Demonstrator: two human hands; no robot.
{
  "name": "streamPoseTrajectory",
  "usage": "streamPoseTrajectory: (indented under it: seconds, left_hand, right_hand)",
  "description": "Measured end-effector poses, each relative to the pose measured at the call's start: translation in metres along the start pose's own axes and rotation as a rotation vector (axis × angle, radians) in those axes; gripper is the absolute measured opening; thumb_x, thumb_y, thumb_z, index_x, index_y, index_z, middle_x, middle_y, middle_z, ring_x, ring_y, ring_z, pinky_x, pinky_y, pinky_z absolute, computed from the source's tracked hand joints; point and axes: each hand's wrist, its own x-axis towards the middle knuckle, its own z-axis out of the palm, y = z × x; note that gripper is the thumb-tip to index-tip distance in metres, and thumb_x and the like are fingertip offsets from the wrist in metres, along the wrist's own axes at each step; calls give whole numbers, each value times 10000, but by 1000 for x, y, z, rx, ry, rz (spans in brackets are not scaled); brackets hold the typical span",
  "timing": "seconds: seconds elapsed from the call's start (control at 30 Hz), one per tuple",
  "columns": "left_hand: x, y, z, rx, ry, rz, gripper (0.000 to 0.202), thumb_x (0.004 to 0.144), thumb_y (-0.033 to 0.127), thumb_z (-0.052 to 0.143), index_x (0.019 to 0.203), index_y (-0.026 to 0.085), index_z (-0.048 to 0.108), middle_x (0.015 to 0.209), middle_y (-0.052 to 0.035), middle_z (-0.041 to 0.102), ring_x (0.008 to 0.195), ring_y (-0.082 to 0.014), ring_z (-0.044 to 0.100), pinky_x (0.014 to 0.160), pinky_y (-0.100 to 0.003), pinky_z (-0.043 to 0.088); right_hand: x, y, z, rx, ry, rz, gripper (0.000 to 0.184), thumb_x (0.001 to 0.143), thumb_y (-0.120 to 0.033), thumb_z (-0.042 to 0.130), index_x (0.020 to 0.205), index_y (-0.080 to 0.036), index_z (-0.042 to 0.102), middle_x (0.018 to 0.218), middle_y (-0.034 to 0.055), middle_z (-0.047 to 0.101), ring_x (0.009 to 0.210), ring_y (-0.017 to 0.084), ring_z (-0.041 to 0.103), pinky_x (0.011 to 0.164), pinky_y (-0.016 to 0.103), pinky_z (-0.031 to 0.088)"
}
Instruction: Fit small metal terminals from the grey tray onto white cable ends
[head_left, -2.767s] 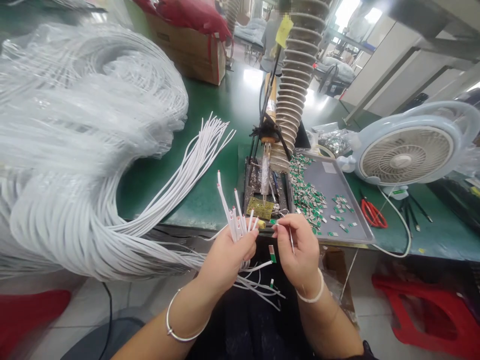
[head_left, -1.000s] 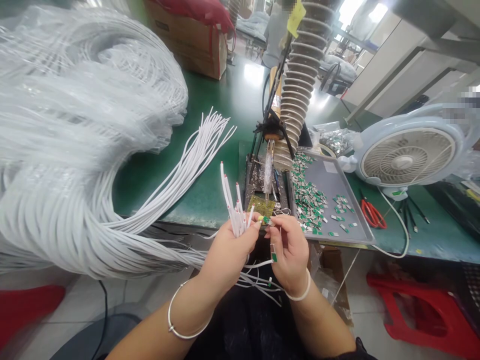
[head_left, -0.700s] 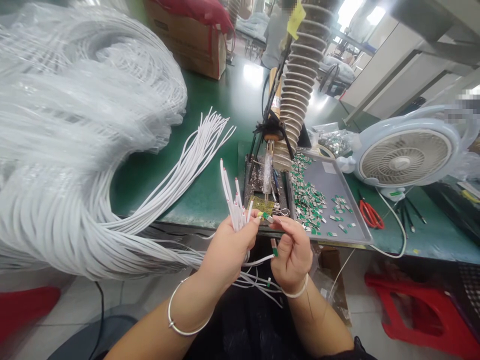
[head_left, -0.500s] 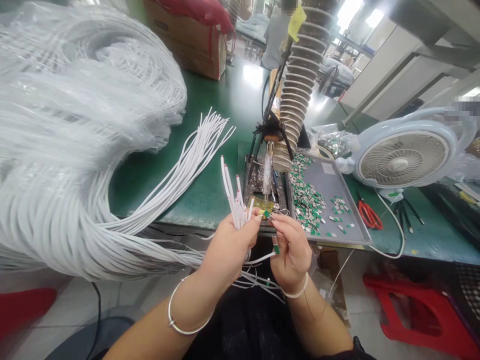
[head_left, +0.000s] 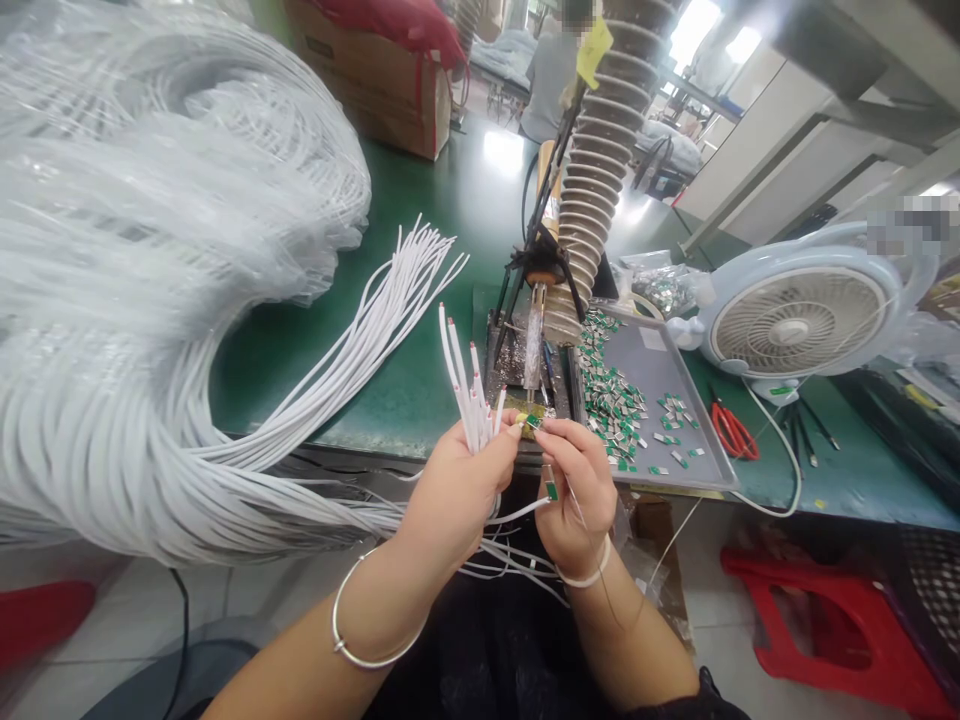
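Observation:
My left hand point(head_left: 454, 500) grips a bundle of white cables point(head_left: 466, 400), their cut ends fanning upward past the fingers. My right hand point(head_left: 574, 500) pinches a small green-and-metal terminal point(head_left: 532, 421) against the left fingertips, right beside the cable ends. A thin metal pin or tweezer tip seems to lie along the right palm, though I cannot tell which. Another green-tipped cable end point(head_left: 551, 490) hangs just below, between my hands. Loose cable tails point(head_left: 510, 565) dangle beneath the hands.
A large bagged coil of white cable point(head_left: 150, 300) fills the left. A soldering iron point(head_left: 533, 350) stands in its holder just beyond my hands. Right of it lies a metal tray point(head_left: 697, 440) of green terminals. A fan point(head_left: 802, 325), red scissors point(head_left: 733, 432) and a ribbed duct point(head_left: 600, 170) stand nearby.
My right hand has moved left and up to the cable ends, now pinching the green terminal there. The whole view has drifted slightly as my head moved.

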Motion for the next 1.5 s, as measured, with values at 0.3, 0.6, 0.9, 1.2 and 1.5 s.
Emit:
streamPoseTrajectory:
  seconds: [0.3, 0.6, 0.9, 1.2, 1.5]
  left_hand:
    - [-1, 3, 1, -14, -33, 17, 113, 742, 233, 602, 761, 138, 543, 455, 109, 297, 402, -26, 203, 386, -155, 149]
    - [-2, 5, 4, -4, -51, 34, 85, 776, 215, 562, 771, 137, 529, 465, 112, 281, 415, -28, 181, 389, -157, 139]
    - [-4, 7, 4, -12, -40, 34, 88, 768, 200, 570, 802, 130, 529, 456, 116, 291, 408, -23, 190, 384, -148, 150]
    - [-4, 6, 3, -9, -33, 31, 117, 768, 204, 576, 840, 119, 537, 454, 117, 305, 404, -18, 204, 384, -141, 157]
    - [-3, 3, 2, -16, -6, 20, 154, 756, 208, 586, 861, 108, 533, 448, 115, 324, 398, -17, 219, 383, -142, 164]
  right_hand:
    - [4, 3, 3, -12, 21, -43, 359, 831, -49, 457, 1142, -204, 549, 1042, 95, 588, 989, 188, 593, 814, 374, 541]
    - [7, 0, 1, -17, 25, -41, 354, 828, -38, 458, 1133, -192, 551, 1051, 98, 580, 995, 185, 587, 829, 373, 541]
    - [9, -3, -1, -40, 25, -50, 334, 844, -62, 450, 1129, -208, 546, 1042, 92, 584, 984, 188, 590, 810, 386, 548]
    - [9, -3, 0, -25, 15, -59, 371, 827, -37, 465, 1150, -201, 546, 1052, 96, 574, 992, 185, 584, 816, 371, 541]
    - [7, -2, 0, -1, 6, -49, 375, 820, -19, 459, 1144, -187, 545, 1055, 99, 563, 996, 175, 578, 822, 355, 539]
